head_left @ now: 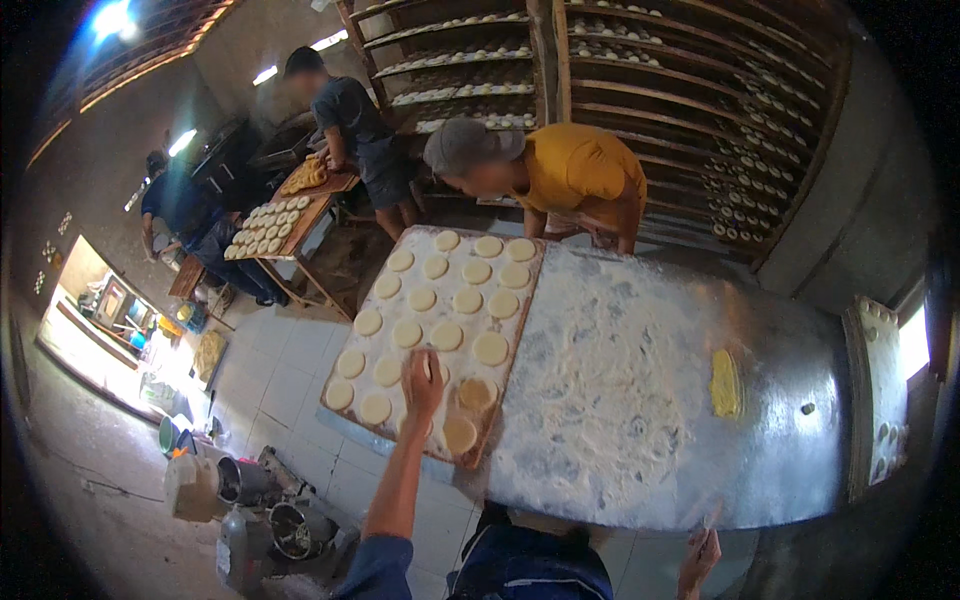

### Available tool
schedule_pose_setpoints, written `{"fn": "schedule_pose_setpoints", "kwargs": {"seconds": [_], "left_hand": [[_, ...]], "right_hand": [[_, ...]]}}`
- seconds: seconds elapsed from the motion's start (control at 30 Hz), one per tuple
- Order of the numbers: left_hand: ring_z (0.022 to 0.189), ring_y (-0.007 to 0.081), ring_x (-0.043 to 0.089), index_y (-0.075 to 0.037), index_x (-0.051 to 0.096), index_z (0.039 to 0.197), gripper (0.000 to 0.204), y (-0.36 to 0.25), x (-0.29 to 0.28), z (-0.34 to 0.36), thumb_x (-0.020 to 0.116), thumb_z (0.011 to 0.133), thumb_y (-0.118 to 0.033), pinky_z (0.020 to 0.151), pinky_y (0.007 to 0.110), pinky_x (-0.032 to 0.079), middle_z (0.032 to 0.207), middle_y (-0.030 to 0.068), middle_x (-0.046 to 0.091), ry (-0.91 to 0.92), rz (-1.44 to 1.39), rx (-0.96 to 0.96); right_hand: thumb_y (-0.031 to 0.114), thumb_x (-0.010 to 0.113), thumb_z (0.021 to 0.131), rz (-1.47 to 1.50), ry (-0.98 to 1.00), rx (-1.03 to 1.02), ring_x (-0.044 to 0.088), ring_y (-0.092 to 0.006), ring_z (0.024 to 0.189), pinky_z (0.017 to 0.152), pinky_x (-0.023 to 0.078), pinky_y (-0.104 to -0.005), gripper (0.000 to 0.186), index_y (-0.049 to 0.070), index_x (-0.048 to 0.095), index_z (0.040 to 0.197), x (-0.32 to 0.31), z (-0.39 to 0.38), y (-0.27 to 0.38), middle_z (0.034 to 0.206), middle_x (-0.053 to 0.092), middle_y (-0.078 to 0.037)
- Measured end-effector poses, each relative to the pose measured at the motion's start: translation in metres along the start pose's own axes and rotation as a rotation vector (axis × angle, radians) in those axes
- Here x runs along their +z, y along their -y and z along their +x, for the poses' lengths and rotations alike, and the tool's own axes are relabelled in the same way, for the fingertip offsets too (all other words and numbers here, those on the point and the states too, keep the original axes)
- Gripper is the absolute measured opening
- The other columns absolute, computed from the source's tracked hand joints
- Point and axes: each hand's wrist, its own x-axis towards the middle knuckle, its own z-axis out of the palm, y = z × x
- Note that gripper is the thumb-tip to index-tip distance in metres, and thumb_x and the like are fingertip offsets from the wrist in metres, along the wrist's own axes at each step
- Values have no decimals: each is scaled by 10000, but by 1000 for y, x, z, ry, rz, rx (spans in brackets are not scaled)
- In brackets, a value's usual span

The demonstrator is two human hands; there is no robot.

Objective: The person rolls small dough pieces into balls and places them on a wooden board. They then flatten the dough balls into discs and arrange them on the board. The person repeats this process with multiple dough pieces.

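Note:
My left hand (421, 385) is over a floured board (342, 405) of round, flat dough discs (446, 336), its fingers curled closed among them; what they hold, if anything, is hidden. Two discs near the board's right corner have darker centres (460, 434). My right hand (698, 558) is low at the front edge of the metal table (780, 470), closed around a thin tool (712, 518) too small to make out clearly. Flour (610, 390) is spread over the metal top, and a yellow smear (727, 383) lies at its right.
A person in yellow (580, 175) bends across the table. Two others (355, 130) stand by a bench (300, 240) with dough at back left. Racks (650, 90) of dough line the back. Pots and jugs (245, 480) stand low at left; an upright tray (872, 400) is at right.

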Motion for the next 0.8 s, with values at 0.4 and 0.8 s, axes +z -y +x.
{"fn": "schedule_pose_setpoints", "kwargs": {"seconds": [0.4, 0.8], "left_hand": [[1578, 362, 180, 100, 243, 1581, 739, 136, 182, 263, 421, 1058, -391, 1244, 630, -34, 1675, 248, 249, 217, 458, -307], [1595, 329, 118, 62, 226, 1604, 741, 118, 180, 265, 414, 1070, -416, 1231, 650, -45, 1703, 211, 193, 243, 450, -330]], "right_hand": [[199, 531, 1082, -484, 205, 106, 659, -260, 754, 698, 523, -392, 286, -33, 685, 1019, 150, -9, 169, 846, 714, -153], [288, 482, 1095, -533, 288, 256, 653, -337, 850, 769, 507, -440, 309, 53, 651, 989, 210, 17, 242, 899, 689, -166]]}}
